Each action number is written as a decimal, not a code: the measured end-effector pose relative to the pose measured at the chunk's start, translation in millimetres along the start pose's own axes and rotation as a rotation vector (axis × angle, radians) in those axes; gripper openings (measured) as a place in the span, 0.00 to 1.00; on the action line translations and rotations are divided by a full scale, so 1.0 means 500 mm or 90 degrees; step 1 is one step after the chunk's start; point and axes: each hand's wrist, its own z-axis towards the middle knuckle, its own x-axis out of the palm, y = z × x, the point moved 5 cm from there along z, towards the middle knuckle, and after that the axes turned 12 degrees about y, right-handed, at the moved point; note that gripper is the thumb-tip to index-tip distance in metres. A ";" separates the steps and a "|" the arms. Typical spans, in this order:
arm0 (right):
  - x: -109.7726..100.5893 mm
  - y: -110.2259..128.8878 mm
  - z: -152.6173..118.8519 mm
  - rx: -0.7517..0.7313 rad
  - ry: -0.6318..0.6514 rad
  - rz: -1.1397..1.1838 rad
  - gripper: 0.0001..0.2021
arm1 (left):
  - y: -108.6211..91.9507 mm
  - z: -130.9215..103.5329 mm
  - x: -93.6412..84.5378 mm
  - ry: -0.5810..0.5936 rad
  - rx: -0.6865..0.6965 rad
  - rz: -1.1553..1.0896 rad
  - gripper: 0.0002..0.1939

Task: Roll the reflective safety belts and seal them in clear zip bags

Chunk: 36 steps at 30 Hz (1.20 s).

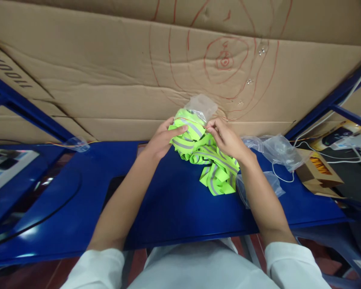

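A bundle of neon yellow-green straps with grey reflective stripes [218, 162] lies on the blue table, its upper part lifted between my hands. My left hand [165, 136] grips the bundle's left side, thumb across the top. At the bundle's upper right, my right hand [222, 134] pinches a thin orange-red strand [191, 120] that runs across the straps. Behind the bundle, a crumpled clear plastic bag [203, 105] leans near the cardboard.
Cardboard with red drawn rings [174, 72] stands behind the blue table [180, 208]. Clear plastic bags [281, 150], a white cable [284, 176] and an open cardboard box [317, 172] are at right. A black cable [57, 210] curves at left, near a small clear bag [78, 144].
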 end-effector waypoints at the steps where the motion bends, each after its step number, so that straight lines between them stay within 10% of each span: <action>1: 0.000 0.001 0.000 -0.002 0.000 -0.006 0.09 | 0.000 0.001 -0.002 -0.001 -0.006 -0.006 0.31; 12: 0.042 -0.026 0.008 0.025 -0.007 -0.106 0.09 | 0.029 0.006 0.001 -0.137 0.092 0.062 0.29; 21: 0.014 -0.026 0.003 0.013 -0.084 -0.030 0.08 | 0.026 0.014 0.001 -0.079 0.229 0.344 0.29; 36: 0.110 -0.043 0.012 0.060 -0.123 0.016 0.11 | 0.047 0.006 -0.022 -0.226 0.227 0.219 0.27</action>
